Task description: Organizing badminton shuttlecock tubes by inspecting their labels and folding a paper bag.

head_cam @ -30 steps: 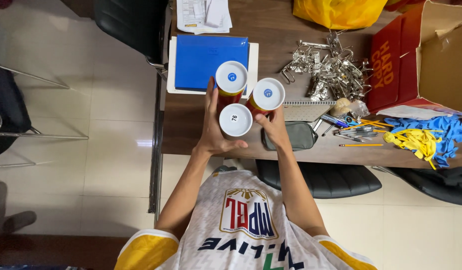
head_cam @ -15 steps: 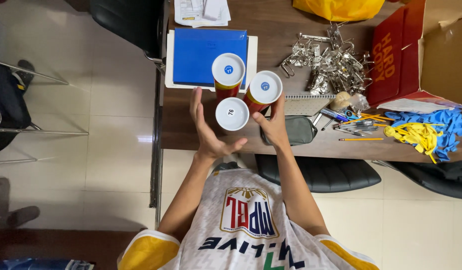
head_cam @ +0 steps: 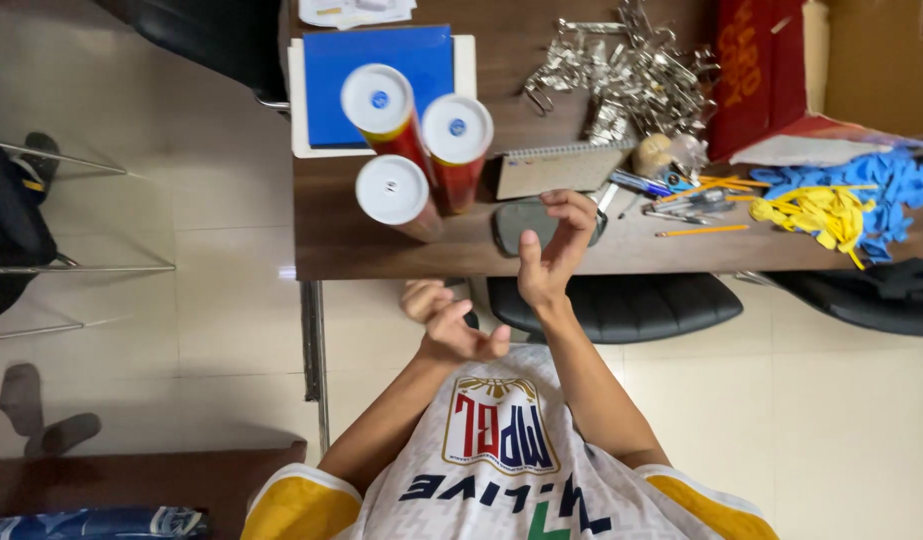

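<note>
Your left hand (head_cam: 450, 322) hangs off the near edge of the table, fingers loosely curled in toward the palm and holding nothing. Your right hand (head_cam: 552, 250) sits a little higher, right at the table's edge, fingers half bent and spread, also empty; its fingertips hover over a dark flat case (head_cam: 522, 220) that lies on the wood (whether they touch it you cannot tell from this angle).

The three tubes (head_cam: 414, 150) stand upright on the table (head_cam: 382, 245), well apart from both hands. They are red and yellow with white caps, and they huddle in a tight triangle, sides touching or nearly so: one toward the far left (head_cam: 379, 103), one toward the far right (head_cam: 458, 130), one nearest you (head_cam: 392, 190). The two far ones stand at the near edge of a blue folder (head_cam: 382, 55) resting on a white board.

To the right of the tubes lies a spiral notebook (head_cam: 562, 170), and beyond it a heap of metal clips (head_cam: 632, 75). Further right you see pens and pencils (head_cam: 687, 200), a tangle of yellow and blue balloons (head_cam: 842, 195), and a red cardboard box (head_cam: 767, 70). A black chair seat (head_cam: 622, 305) pokes out from under the table beside your right forearm.
</note>
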